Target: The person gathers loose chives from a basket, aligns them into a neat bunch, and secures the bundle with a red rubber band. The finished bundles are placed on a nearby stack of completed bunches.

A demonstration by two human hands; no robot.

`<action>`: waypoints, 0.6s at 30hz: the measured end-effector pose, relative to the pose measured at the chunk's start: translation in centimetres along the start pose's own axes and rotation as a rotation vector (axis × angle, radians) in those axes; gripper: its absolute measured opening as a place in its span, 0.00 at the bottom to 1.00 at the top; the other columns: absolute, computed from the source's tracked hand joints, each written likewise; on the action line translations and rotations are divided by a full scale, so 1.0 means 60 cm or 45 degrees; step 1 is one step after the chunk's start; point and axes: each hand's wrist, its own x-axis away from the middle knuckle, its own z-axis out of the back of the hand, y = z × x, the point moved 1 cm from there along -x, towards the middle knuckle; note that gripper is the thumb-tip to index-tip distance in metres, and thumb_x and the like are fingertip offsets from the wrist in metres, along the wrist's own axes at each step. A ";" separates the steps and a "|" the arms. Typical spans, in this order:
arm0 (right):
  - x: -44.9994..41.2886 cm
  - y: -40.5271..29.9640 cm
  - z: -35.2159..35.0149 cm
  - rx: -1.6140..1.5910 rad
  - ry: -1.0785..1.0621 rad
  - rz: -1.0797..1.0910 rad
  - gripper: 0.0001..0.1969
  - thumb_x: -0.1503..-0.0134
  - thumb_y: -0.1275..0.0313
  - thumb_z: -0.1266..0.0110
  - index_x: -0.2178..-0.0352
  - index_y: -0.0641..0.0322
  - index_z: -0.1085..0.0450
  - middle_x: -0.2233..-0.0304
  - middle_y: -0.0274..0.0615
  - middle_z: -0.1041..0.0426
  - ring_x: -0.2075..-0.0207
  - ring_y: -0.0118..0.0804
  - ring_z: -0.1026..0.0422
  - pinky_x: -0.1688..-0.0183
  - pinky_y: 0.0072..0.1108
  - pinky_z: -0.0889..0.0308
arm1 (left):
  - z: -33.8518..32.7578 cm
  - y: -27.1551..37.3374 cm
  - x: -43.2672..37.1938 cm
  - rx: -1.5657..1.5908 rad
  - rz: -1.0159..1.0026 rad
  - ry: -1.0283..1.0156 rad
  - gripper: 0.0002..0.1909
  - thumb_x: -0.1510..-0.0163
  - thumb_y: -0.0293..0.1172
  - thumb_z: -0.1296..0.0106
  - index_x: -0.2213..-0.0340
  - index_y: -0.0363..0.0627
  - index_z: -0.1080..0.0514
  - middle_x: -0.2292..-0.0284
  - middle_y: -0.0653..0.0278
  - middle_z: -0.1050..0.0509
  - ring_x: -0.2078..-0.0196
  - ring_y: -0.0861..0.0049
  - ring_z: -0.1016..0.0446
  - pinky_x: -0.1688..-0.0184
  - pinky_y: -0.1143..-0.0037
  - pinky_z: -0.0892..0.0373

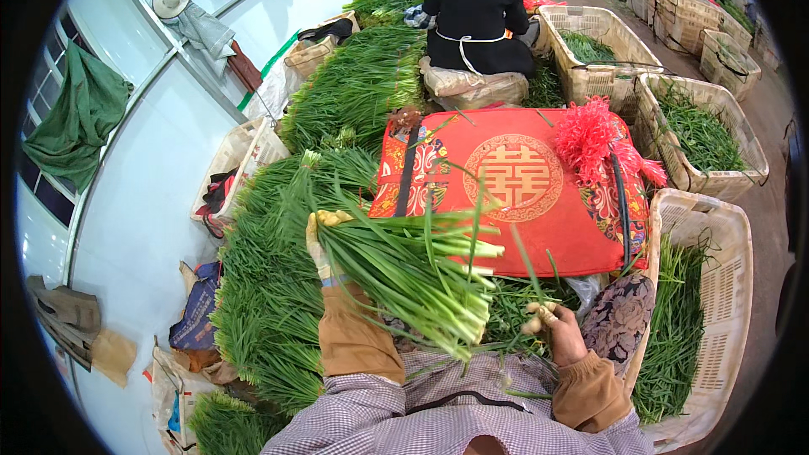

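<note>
My left hand (325, 243), in a pale, stained glove, grips a thick bunch of garlic chives (411, 265). The white stem ends point right and down toward my lap; the leaf tips trail off behind the hand. To the right, my right hand (556, 325) has pale coverings on its fingertips. Its fingers are pinched together, and a thin green leaf (528, 259) rises from them, partly blurred. Below and between the hands, loose chive leaves (524, 303) lie on and before my checked apron (468, 379). A red fabric bag (430, 246) with a gold round emblem lies just ahead.
Heaped chive bundles (272, 291) line the left side. At right stand plastic crates (727, 303) holding green leaves. Pink-red ties (588, 139) lie on the bag. A person in black (474, 6) sits ahead on a wrapped cushion (474, 85). A white wall (139, 234) runs along the left.
</note>
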 end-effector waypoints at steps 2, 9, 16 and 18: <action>-0.004 0.005 -0.015 -0.148 -0.246 -0.030 0.30 0.42 0.55 0.55 0.45 0.63 0.46 0.52 0.45 0.36 0.50 0.37 0.37 0.48 0.33 0.43 | 0.001 -0.013 0.004 0.153 0.061 0.114 0.13 0.43 0.38 0.55 0.75 0.42 0.31 0.78 0.65 0.28 0.75 0.77 0.31 0.59 0.74 0.31; 0.009 0.018 -0.064 0.182 -0.567 -0.203 0.16 0.42 0.65 0.49 0.57 0.65 0.34 0.73 0.33 0.30 0.80 0.21 0.42 0.78 0.16 0.45 | -0.029 -0.053 0.025 0.222 0.013 0.047 0.12 0.44 0.37 0.53 0.77 0.45 0.34 0.79 0.68 0.32 0.75 0.79 0.35 0.57 0.75 0.35; 0.084 -0.018 0.003 0.058 -0.119 -0.177 0.13 0.40 0.66 0.53 0.65 0.68 0.31 0.83 0.25 0.40 0.82 0.18 0.45 0.81 0.13 0.53 | -0.009 -0.034 0.021 0.077 -0.135 -0.092 0.10 0.44 0.35 0.52 0.76 0.44 0.33 0.77 0.68 0.31 0.73 0.80 0.34 0.61 0.77 0.34; 0.068 -0.021 0.001 -0.046 0.096 -0.074 0.14 0.41 0.68 0.53 0.59 0.69 0.34 0.74 0.33 0.32 0.77 0.22 0.37 0.75 0.14 0.41 | -0.019 -0.040 0.025 0.256 -0.161 0.049 0.06 0.44 0.32 0.51 0.73 0.44 0.32 0.76 0.69 0.31 0.72 0.81 0.33 0.63 0.79 0.34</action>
